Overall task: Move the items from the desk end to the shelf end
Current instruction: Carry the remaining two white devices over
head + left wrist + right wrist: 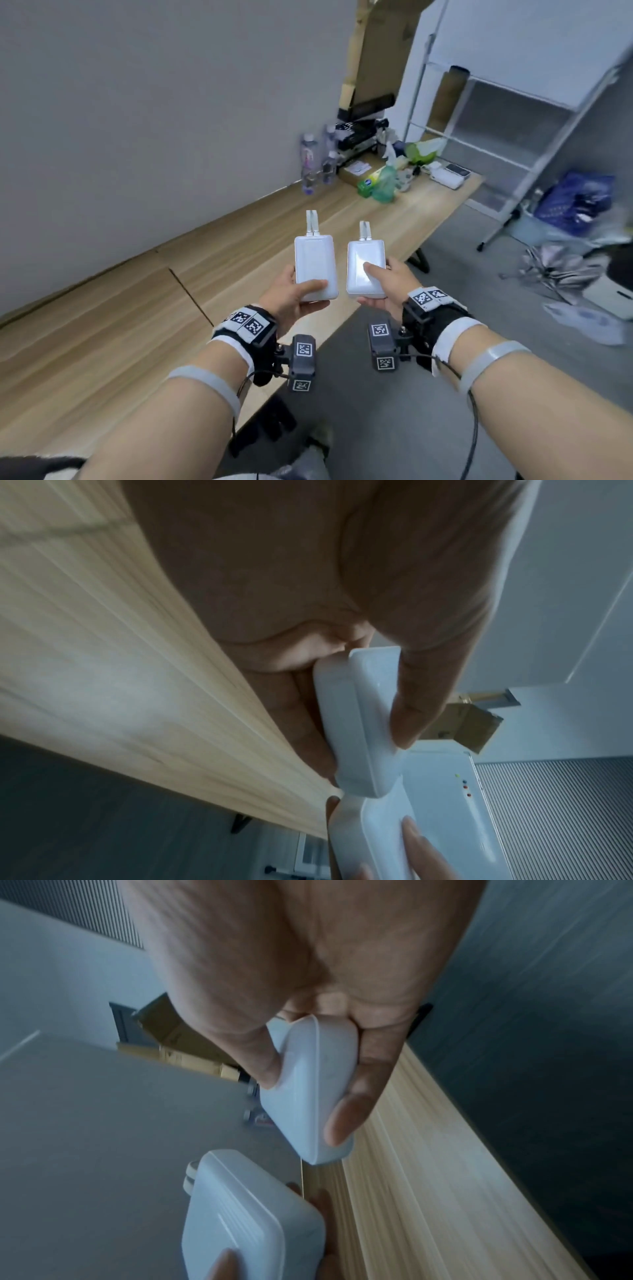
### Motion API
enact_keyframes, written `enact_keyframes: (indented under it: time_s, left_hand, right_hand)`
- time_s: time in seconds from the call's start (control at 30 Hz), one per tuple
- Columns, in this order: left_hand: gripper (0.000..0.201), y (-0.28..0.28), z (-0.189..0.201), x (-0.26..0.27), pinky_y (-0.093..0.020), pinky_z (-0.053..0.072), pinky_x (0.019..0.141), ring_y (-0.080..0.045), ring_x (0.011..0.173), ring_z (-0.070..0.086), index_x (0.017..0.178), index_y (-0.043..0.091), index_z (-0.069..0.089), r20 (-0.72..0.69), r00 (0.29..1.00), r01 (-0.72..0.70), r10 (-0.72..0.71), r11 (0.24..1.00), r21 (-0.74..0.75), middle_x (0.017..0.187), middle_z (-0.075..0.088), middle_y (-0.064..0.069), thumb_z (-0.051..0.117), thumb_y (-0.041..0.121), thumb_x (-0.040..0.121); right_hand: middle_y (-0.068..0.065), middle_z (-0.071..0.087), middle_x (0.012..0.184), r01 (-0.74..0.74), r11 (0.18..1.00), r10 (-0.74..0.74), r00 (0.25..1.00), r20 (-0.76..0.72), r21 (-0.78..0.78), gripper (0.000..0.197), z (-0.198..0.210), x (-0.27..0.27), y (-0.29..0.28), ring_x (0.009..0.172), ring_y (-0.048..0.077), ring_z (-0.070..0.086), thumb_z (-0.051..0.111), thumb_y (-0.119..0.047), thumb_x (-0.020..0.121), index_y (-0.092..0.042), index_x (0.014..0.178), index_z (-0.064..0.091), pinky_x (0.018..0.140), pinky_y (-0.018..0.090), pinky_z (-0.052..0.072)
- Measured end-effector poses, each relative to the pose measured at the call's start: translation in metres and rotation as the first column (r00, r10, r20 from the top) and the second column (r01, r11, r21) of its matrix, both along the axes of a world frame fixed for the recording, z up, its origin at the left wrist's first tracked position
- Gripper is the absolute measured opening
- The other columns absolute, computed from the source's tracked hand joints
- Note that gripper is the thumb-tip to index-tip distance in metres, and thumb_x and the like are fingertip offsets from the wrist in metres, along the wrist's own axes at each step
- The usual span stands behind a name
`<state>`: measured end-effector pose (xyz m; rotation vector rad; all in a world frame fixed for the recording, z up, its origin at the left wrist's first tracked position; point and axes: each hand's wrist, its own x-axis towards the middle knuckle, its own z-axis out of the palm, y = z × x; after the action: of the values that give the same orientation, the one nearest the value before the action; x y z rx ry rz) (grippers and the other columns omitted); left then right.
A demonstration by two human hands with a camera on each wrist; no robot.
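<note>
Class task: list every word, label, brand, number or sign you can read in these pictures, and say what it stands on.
No readable text in any view.
Square coded markers on the wristbands and wrist cameras: patterns, not words.
Labels on the water bottles and the green packet: too blurred.
White power banks: no print visible.

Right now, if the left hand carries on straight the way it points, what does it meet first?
Likely the clear plastic bottles at the wooden desk's far end, judging by the left hand and its white rectangular power bank; depth unclear.
</note>
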<state>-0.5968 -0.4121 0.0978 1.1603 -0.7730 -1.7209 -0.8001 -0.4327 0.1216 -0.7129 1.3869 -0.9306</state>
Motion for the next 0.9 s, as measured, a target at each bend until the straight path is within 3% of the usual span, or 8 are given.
enact_keyframes:
  time_s: [0.13, 0.23, 0.33, 0.43, 0.53, 0.6, 0.7, 0.9]
  left_hand:
    - [0.062, -0.067, -0.004, -0.062, -0.04, 0.06, 0.075, -0.039, 0.114, 0.066, 0.135, 0.014, 0.049, -0.002, 0.998, 0.055, -0.055, 0.998, 0.013, 0.132, 0.06, -0.016, 0.08, 0.02, 0.081]
    - [0.051, -0.12, -0.019, -0.107, -0.038, 0.061, 0.076, -0.029, 0.11, 0.067, 0.134, 0.017, 0.05, 0.04, 0.994, 0.101, -0.102, 0.994, 0.03, 0.129, 0.064, -0.011, 0.073, 0.026, 0.089]
    - [0.043, -0.175, -0.036, -0.146, -0.031, 0.057, 0.074, -0.021, 0.103, 0.067, 0.132, 0.019, 0.051, 0.053, 0.987, 0.152, -0.154, 0.987, 0.053, 0.127, 0.065, -0.008, 0.068, 0.027, 0.093]
    - [0.029, -0.223, -0.047, -0.179, -0.031, 0.056, 0.071, -0.019, 0.096, 0.067, 0.125, 0.018, 0.054, 0.054, 0.982, 0.172, -0.18, 0.976, 0.133, 0.113, 0.068, -0.003, 0.062, 0.02, 0.097]
    - [0.015, -0.269, -0.05, -0.211, -0.034, 0.057, 0.074, -0.02, 0.094, 0.067, 0.113, 0.017, 0.058, 0.087, 0.966, 0.226, -0.243, 0.96, 0.167, 0.109, 0.067, -0.005, 0.058, 0.013, 0.099]
    - [0.017, -0.296, -0.053, -0.232, -0.038, 0.058, 0.077, -0.025, 0.099, 0.066, 0.113, 0.016, 0.057, 0.105, 0.96, 0.233, -0.26, 0.948, 0.216, 0.114, 0.066, -0.008, 0.058, 0.009, 0.098]
    - [0.028, -0.333, -0.06, -0.264, -0.045, 0.058, 0.084, -0.028, 0.103, 0.066, 0.122, 0.01, 0.057, 0.128, 0.954, 0.227, -0.271, 0.932, 0.281, 0.116, 0.068, -0.012, 0.061, 0.008, 0.095]
    - [0.022, -0.409, -0.093, -0.324, -0.049, 0.056, 0.088, -0.033, 0.091, 0.068, 0.111, 0.005, 0.061, 0.22, 0.95, 0.127, -0.221, 0.919, 0.373, 0.099, 0.07, -0.016, 0.067, 0.011, 0.09]
  right_hand:
    - [0.019, 0.064, 0.115, 0.07, 0.998, -0.07, 0.995, -0.066, -0.001, 0.032, -0.004, -0.06, -0.042, 0.077, 0.04, 0.07, 0.062, -0.018, 0.095, -0.015, 0.125, 0.052, 0.047, 0.03, 0.054]
    - [0.018, 0.065, 0.111, 0.094, 0.995, -0.09, 0.988, -0.126, 0.024, 0.027, -0.01, -0.103, -0.084, 0.078, 0.039, 0.07, 0.061, -0.016, 0.095, -0.015, 0.121, 0.052, 0.047, 0.03, 0.055]
    - [0.015, 0.062, 0.111, 0.13, 0.99, -0.118, 0.974, -0.193, 0.054, 0.025, -0.018, -0.141, -0.133, 0.087, 0.036, 0.07, 0.062, -0.015, 0.095, -0.012, 0.117, 0.052, 0.059, 0.041, 0.061]
    - [0.014, 0.061, 0.108, 0.141, 0.98, -0.099, 0.956, -0.275, 0.14, 0.025, -0.024, -0.179, -0.18, 0.087, 0.031, 0.067, 0.062, -0.014, 0.094, -0.008, 0.115, 0.052, 0.069, 0.05, 0.061]
    - [0.014, 0.061, 0.11, 0.188, 0.97, -0.133, 0.941, -0.312, 0.155, 0.025, -0.03, -0.215, -0.219, 0.087, 0.03, 0.066, 0.064, -0.014, 0.093, -0.008, 0.115, 0.053, 0.057, 0.044, 0.061]
    - [0.013, 0.061, 0.111, 0.216, 0.962, -0.153, 0.933, -0.325, 0.165, 0.028, -0.036, -0.237, -0.238, 0.089, 0.03, 0.065, 0.065, -0.015, 0.093, -0.007, 0.117, 0.053, 0.054, 0.043, 0.061]
    - [0.013, 0.06, 0.112, 0.22, 0.957, -0.144, 0.926, -0.35, 0.188, 0.028, -0.047, -0.269, -0.269, 0.091, 0.031, 0.065, 0.065, -0.015, 0.092, -0.007, 0.117, 0.053, 0.058, 0.048, 0.061]
    - [0.016, 0.06, 0.115, 0.169, 0.961, -0.073, 0.918, -0.39, 0.22, 0.02, -0.079, -0.331, -0.365, 0.102, 0.038, 0.064, 0.061, -0.009, 0.093, -0.009, 0.111, 0.054, 0.067, 0.054, 0.06]
